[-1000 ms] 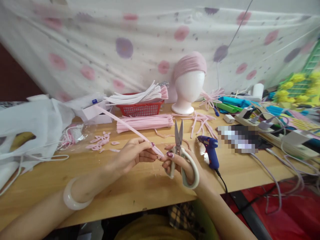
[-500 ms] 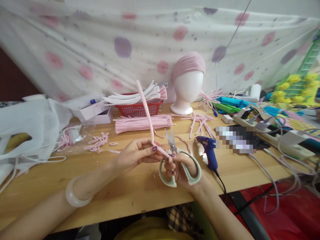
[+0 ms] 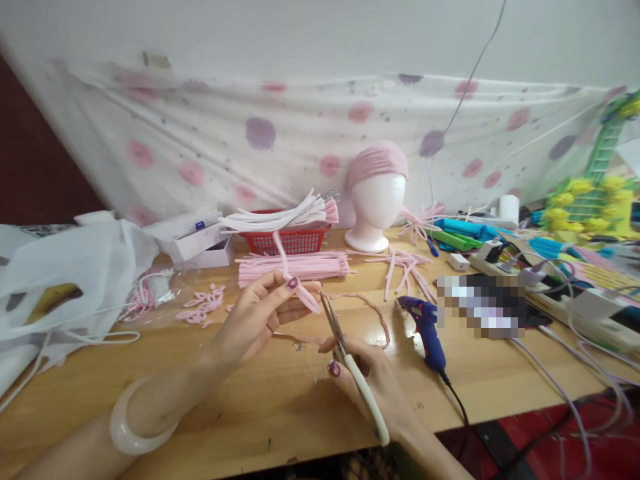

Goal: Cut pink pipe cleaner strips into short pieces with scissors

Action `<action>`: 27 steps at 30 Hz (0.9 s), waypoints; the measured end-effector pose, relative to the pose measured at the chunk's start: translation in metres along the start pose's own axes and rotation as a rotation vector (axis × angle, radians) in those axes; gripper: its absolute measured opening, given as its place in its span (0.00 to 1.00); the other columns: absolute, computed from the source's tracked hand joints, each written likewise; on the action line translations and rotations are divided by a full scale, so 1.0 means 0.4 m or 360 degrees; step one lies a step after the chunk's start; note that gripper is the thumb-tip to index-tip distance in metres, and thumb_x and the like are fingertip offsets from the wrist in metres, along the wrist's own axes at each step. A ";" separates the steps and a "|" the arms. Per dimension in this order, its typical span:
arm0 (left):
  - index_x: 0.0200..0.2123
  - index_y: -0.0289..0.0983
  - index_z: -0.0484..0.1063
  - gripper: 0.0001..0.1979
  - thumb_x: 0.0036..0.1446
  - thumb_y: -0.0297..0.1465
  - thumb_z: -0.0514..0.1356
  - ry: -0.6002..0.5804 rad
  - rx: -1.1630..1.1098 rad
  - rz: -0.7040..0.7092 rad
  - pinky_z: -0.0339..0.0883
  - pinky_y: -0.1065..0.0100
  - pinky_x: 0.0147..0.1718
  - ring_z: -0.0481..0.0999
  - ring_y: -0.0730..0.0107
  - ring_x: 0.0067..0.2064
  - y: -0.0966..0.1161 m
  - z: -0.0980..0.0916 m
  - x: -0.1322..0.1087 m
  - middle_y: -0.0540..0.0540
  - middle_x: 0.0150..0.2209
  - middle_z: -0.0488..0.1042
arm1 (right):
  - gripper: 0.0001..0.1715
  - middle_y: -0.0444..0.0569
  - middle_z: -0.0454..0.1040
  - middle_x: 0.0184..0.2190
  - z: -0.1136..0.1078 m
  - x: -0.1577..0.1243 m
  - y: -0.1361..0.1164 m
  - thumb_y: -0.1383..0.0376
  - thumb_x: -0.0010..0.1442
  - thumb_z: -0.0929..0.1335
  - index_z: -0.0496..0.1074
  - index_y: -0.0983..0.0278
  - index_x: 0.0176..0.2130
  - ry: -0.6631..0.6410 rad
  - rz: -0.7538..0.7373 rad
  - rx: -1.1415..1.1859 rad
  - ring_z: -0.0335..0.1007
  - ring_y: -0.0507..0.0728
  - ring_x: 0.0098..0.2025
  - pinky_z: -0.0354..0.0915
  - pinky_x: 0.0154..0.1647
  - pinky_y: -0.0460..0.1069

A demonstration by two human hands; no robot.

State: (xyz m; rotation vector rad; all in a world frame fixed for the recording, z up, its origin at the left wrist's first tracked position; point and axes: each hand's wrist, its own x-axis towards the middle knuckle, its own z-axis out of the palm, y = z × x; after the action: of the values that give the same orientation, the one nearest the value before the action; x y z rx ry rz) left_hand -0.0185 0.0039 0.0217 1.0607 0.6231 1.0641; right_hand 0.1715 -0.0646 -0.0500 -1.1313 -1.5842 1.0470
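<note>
In my left hand point(image 3: 253, 313), a pink pipe cleaner point(image 3: 309, 300) is pinched between thumb and fingers. Its near end curves into a narrow loop, and the free length points up and away. My right hand point(image 3: 377, 377) grips scissors point(image 3: 363, 393) by the handles, partly hidden by the fingers. The blades point up and away, nearly together, just right of the loop and apart from it. A thin brownish-pink strand point(image 3: 383, 313) lies on the table behind the scissors. Small pink loops point(image 3: 203, 307) lie in a heap left of my left hand.
Behind my hands are a pink pipe cleaner bundle point(image 3: 295, 269), a red basket point(image 3: 287, 241) and a foam head point(image 3: 376, 207) in a pink cap. To the right are loose pink pieces point(image 3: 400, 270), a blue glue gun point(image 3: 425, 330) and a power strip point(image 3: 580, 287) with cables.
The pipe cleaner's end has gone from straight to looped. My right hand has let go of that end, and the scissors have turned and moved away, their blades closing. The view has tilted upward.
</note>
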 end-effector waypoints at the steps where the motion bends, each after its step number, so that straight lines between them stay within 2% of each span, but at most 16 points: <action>1: 0.29 0.36 0.69 0.10 0.53 0.34 0.67 -0.0023 0.0005 -0.0004 0.74 0.62 0.44 0.82 0.65 0.37 0.000 0.002 -0.002 0.44 0.40 0.82 | 0.17 0.39 0.60 0.20 0.000 -0.002 -0.003 0.54 0.57 0.70 0.73 0.64 0.38 0.0016 -0.0016 -0.0068 0.54 0.49 0.22 0.53 0.21 0.43; 8: 0.31 0.36 0.70 0.12 0.52 0.36 0.68 -0.0060 0.0035 -0.0016 0.74 0.59 0.45 0.83 0.60 0.39 -0.005 0.000 -0.002 0.42 0.37 0.83 | 0.17 0.39 0.57 0.18 -0.009 -0.006 -0.003 0.53 0.55 0.70 0.74 0.65 0.37 0.0021 -0.0081 -0.0252 0.52 0.49 0.22 0.50 0.21 0.43; 15: 0.29 0.35 0.72 0.11 0.52 0.35 0.68 -0.0158 0.0069 -0.0016 0.76 0.63 0.40 0.83 0.63 0.34 0.004 -0.007 -0.001 0.43 0.33 0.83 | 0.17 0.38 0.56 0.18 -0.013 -0.006 0.000 0.55 0.54 0.72 0.77 0.66 0.36 0.0083 -0.0171 -0.0417 0.50 0.49 0.21 0.48 0.20 0.43; 27: 0.28 0.35 0.72 0.10 0.52 0.35 0.68 -0.0157 0.0094 0.0027 0.76 0.60 0.41 0.83 0.63 0.33 0.003 -0.010 -0.001 0.43 0.32 0.83 | 0.15 0.38 0.53 0.18 -0.007 -0.007 0.001 0.57 0.54 0.73 0.76 0.68 0.33 0.0149 -0.0259 -0.0513 0.47 0.47 0.20 0.48 0.20 0.43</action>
State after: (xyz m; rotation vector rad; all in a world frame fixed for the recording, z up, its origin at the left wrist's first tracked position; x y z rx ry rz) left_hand -0.0227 0.0052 0.0213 1.1645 0.5697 1.0068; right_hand 0.1749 -0.0668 -0.0501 -1.2201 -1.7779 0.6372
